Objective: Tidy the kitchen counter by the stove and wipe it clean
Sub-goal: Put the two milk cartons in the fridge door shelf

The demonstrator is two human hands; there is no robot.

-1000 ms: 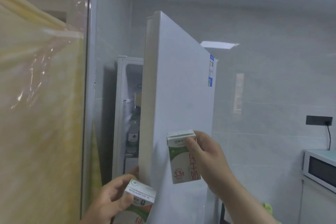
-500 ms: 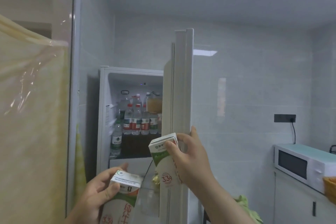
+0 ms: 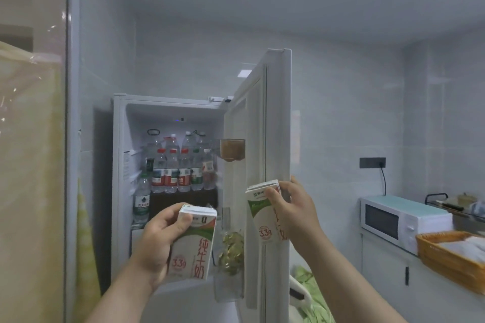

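Observation:
I stand in front of a white fridge [image 3: 119, 165] whose door [image 3: 278, 126] stands swung out to the right. My left hand [image 3: 157, 241] grips a white-and-green milk carton [image 3: 194, 246] with red lettering, held upright in front of the fridge opening. My right hand [image 3: 294, 210] grips a second, matching milk carton [image 3: 259, 212] against the edge of the open door, its fingers also touching that edge. Several water bottles [image 3: 178, 168] fill the lit upper shelf inside.
A door shelf holds a brownish container [image 3: 233, 149] and a bag of green stuff [image 3: 232, 252] lower down. On the right, a white microwave [image 3: 399, 220] and a wicker basket [image 3: 433, 252] sit on a counter. A glass pane [image 3: 34, 139] stands at left.
The fridge door has swung wide open to the right, with my right hand on its edge. The shelves with bottles are now in full view. Both cartons have risen slightly.

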